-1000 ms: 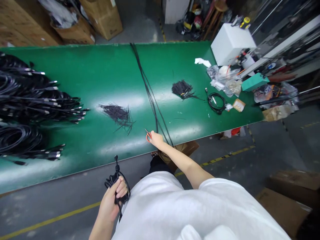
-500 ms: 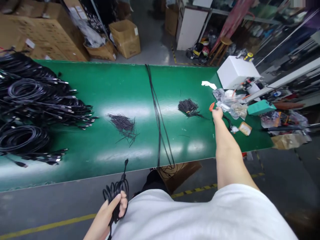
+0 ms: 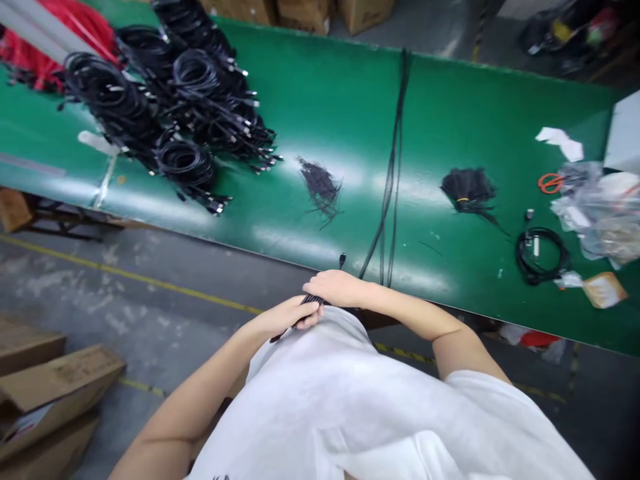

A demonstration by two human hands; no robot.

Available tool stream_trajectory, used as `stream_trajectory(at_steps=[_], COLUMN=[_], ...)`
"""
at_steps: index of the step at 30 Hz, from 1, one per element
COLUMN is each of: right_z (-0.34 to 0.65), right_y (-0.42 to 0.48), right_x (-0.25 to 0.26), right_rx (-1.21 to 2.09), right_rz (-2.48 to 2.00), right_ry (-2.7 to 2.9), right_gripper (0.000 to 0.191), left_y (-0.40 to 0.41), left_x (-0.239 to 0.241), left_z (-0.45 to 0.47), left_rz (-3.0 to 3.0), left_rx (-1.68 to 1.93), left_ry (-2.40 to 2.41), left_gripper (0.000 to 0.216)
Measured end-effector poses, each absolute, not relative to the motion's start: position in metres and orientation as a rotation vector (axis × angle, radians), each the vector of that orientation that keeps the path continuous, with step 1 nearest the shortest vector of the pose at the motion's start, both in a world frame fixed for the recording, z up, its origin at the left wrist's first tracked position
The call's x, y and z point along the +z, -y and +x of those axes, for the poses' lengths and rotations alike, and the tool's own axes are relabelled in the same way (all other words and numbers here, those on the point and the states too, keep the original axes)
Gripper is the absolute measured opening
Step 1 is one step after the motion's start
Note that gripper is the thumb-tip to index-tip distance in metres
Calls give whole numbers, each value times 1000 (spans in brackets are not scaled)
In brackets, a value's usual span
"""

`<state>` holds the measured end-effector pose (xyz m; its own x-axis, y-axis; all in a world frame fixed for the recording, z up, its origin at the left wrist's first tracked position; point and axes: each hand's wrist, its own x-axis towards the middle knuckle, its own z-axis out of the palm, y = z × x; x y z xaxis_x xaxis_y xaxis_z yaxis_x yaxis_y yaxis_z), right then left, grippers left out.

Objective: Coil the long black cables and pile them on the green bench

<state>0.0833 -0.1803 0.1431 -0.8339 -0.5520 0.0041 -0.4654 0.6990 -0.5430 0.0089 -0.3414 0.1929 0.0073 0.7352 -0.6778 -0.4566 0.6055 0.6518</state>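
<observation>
The bundled black cable (image 3: 313,300) is just before the white shirt (image 3: 380,393), pinched by the left hand (image 3: 290,316) — right hand (image 3: 337,288) now over it, fingertips hidden. Orange scissors (image 3: 556,178), released, lie beside plastic bags (image 3: 580,215); carton label (image 3: 30,423) unreadable.

- Low on your left: brown cardboard boxes (image 3: 63,385) on grey floor (image 3: 150,327).
- Beyond those boxes: a painted yellow floor line (image 3: 165,284).
- To your right: crumpled clear plastic bags (image 3: 580,217); just beyond, a white paper-like scrap (image 3: 570,147).
</observation>
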Motion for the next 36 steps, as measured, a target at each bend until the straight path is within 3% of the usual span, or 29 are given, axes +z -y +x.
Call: stream_trajectory(at_steps=[4, 11, 16, 23, 26, 28, 29, 30, 33, 36], right_z=[89, 85, 81, 67, 72, 97, 116, 139, 205, 245], right_y=[166, 169, 172, 188, 158, 109, 79, 48, -29, -61], right_x=[145, 157, 152, 147, 125, 107, 98, 91, 70, 49], right_rx=[-642, -799, -706, -1071, -1356, -1446, -1388, -1307, -1214, -1250], right_rz=[-841, -1000, -1168, -1046, -518, 363, 972, 1269, 1603, 1654], right_ry=[-2677, -2573, -2511, -2352, -2517, -2695, -2719, -2709, -2620, -2555], right_gripper=[27, 45, 43, 35, 32, 24, 17, 17, 16, 22], left_y=[351, 371, 377, 383, 395, 403, 405, 406, 403, 392], left_x=[185, 193, 208, 205, 190, 179, 174, 171, 169, 174], left_z=[17, 17, 13, 35, 39, 36, 33, 30, 21, 14], left_rz=[350, 339, 360, 282, 145, -10, -86, -149, -251, -258], left_rx=[964, 1037, 935, 834, 999, 1185, 1276, 1349, 1409, 1400], left_ry=[-1372, -1474, -1399, -1867, -2012, -1941, -1880, -1817, -1677, -1575], left_gripper=[53, 38, 22, 17, 19, 21, 24, 28, 37, 42])
